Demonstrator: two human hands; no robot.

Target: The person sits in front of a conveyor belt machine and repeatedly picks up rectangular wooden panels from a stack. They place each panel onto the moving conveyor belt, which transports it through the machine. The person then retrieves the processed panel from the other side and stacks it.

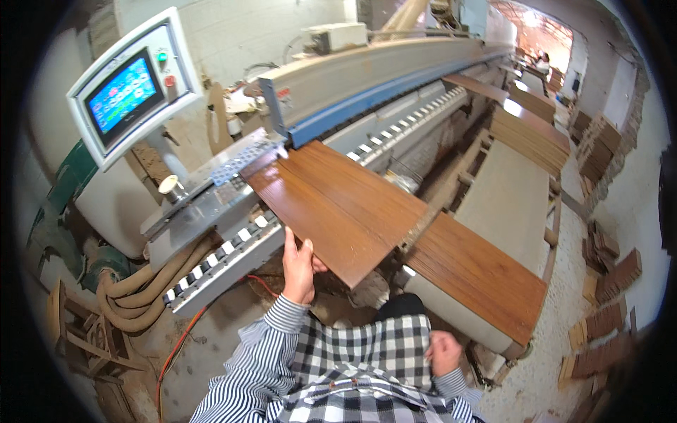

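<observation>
My left hand (299,265) holds the near left edge of a brown wood-grain board (338,206), its index finger along the edge and other fingers partly hidden beneath. The board's far end meets a long woodworking machine (370,74), just under the end of its blue beam (338,122). Low beside the checked apron (365,343), my right hand (444,353) is loosely curled with nothing seen in it. A second wood-grain board (476,275) lies on a roller conveyor (502,185) to the right, its left end partly covered by the first.
A control panel (124,87) with a lit screen stands at left, above dust hoses (137,304) and a wooden stool (90,338). A roller rail (227,259) fronts the machine. Stacked boards (529,135) sit farther along the conveyor; wood pieces (603,322) line the right wall.
</observation>
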